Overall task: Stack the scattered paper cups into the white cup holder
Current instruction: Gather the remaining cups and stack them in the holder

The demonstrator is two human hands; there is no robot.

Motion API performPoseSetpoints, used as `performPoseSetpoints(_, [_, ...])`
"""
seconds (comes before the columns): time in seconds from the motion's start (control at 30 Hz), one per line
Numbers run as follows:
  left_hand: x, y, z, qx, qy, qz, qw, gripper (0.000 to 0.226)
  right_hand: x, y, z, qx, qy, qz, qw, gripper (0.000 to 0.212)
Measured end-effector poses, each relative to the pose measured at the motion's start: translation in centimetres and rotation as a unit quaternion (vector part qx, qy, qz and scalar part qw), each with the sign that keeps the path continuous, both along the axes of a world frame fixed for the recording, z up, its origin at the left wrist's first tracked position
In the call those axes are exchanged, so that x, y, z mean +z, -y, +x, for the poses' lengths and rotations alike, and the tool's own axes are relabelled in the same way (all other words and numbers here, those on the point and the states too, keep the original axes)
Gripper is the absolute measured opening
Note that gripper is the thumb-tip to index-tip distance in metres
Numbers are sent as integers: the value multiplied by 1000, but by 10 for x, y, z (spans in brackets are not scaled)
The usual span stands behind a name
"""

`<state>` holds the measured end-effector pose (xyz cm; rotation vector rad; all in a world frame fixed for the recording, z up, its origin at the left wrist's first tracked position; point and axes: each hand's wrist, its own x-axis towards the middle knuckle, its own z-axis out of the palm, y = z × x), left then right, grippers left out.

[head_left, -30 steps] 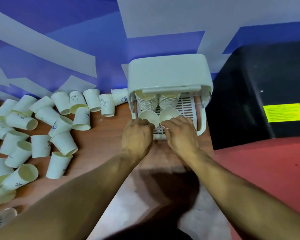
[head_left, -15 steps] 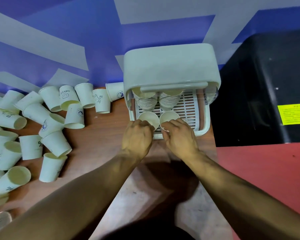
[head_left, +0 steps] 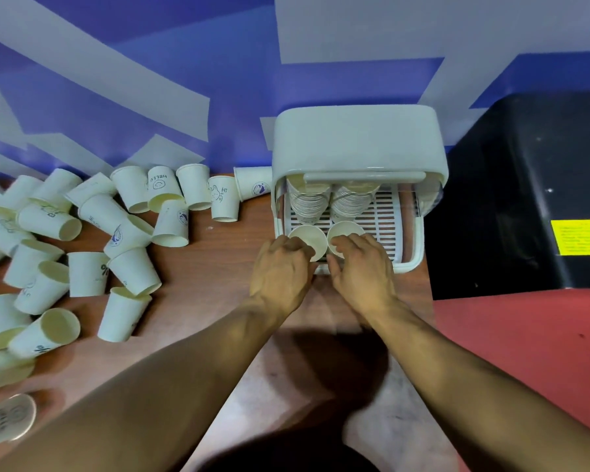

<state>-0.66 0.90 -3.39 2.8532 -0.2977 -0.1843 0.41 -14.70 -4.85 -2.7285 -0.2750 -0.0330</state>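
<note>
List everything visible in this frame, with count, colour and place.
cup holder: one, white, against the wall, open at front.
cup stacks: two, cream, side by side inside the holder.
front cups: two, cream, on the holder's slatted tray, at its front edge.
scattered cups: many, white with prints, left on the table.
table: one, brown wood.
black box: one, yellow label, right of holder.
left hand: holds the left front cup.
right hand: holds the right front cup.
</note>
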Motion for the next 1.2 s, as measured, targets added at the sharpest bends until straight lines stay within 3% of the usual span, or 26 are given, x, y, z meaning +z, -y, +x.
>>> performPoseSetpoints(0.13, [11, -6, -8, 8, -1, 18, 1000, 27, 6, -4, -3, 10, 20, -18, 1000, 23])
performPoseSetpoints(0.5, [7, 1, -14, -19, -31, 39, 999, 30, -1, 1, -1, 19, -42, -127, 991, 21])
performPoseSetpoints(0.73, [0, 9, 4, -32, -24, 62, 997, 16, -7, -1, 3, 16, -63, -118, 991, 15])
performPoseSetpoints(1.0, [-13, 8, 7, -7, 7, 17, 1000, 15, -4, 1, 7, -17, -50, -64, 997, 21])
performPoseSetpoints(1.2, [-3, -9, -5, 19, 27, -12, 999, 22, 18, -27, -4, -20, 31, 8, 999, 26])
